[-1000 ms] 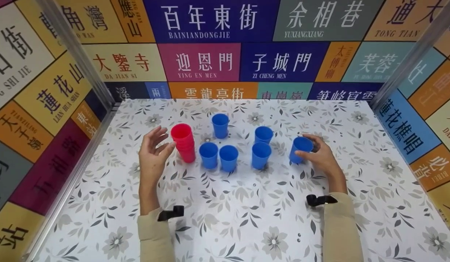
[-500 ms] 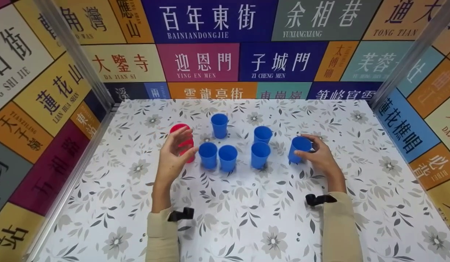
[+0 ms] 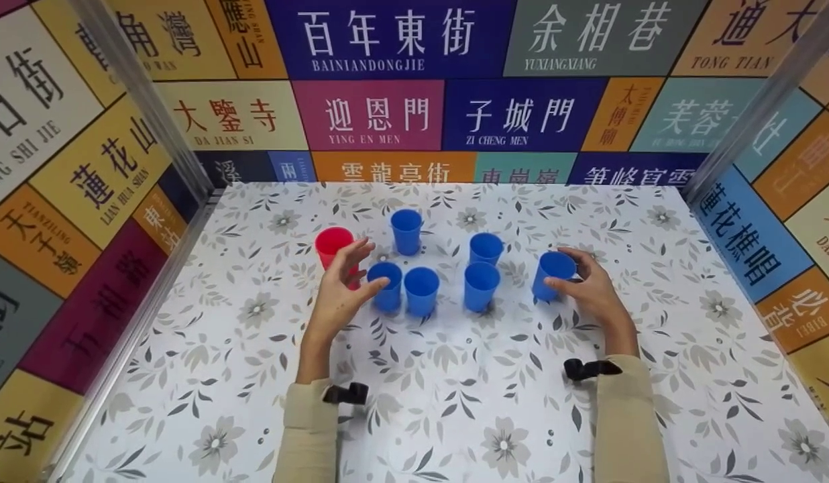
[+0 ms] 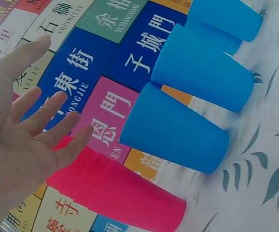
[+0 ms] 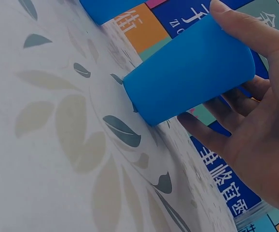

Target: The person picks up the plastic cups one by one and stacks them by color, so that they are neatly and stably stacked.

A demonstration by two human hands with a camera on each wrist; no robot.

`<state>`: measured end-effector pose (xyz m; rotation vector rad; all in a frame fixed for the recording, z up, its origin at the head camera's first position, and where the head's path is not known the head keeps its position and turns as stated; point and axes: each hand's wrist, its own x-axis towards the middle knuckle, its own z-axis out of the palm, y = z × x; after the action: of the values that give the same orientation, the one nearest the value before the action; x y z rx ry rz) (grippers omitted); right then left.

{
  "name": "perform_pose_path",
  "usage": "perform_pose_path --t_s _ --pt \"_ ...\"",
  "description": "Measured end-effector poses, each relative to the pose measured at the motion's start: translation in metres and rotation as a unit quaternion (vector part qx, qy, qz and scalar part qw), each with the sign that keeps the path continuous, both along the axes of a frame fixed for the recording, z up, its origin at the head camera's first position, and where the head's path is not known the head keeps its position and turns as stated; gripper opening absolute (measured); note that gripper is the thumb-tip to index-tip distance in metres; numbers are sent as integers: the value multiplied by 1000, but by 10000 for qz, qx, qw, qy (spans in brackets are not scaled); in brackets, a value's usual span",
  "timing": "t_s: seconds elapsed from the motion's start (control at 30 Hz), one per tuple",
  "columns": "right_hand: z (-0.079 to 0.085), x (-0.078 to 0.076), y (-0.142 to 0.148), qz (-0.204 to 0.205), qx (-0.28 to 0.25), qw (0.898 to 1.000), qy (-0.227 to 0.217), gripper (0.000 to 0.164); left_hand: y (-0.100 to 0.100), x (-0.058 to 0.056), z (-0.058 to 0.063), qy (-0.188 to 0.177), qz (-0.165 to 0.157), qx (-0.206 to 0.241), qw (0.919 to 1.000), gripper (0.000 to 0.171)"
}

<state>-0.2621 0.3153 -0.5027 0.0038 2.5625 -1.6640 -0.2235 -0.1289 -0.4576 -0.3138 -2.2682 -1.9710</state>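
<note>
We see the right hand (image 3: pixel 594 287) gripping a blue cup (image 5: pixel 190 70) near its rim. The left hand (image 3: pixel 339 296) hovers relaxed near stacked red cups (image 4: pixel 125 186).

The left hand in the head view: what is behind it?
Behind the left hand stand stacked red cups: their top rim shows, but much of the stack's lower part is covered. Part of one blue cup is hidden too.
</note>
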Motion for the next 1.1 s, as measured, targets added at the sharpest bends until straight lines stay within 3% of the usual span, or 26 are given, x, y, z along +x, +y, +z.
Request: perform_pose_path --t_s 0.3,0.57,0.87,1.1 --pt "-3 -1 -1 27 7 9999 163 80 4 -6 -15 -123 -157 101 9997 73" --pt "-4 -2 0 0 52 9999 163 81 5 -8 -17 -121 -95 101 9998 72" --pt "-2 -1 -1 14 57 9999 92 82 6 -9 -23 -481 -100 -428 9979 79" --pt "-2 -2 0 9 57 10000 77 82 6 -10 -29 -651 -175 -588 9960 87"
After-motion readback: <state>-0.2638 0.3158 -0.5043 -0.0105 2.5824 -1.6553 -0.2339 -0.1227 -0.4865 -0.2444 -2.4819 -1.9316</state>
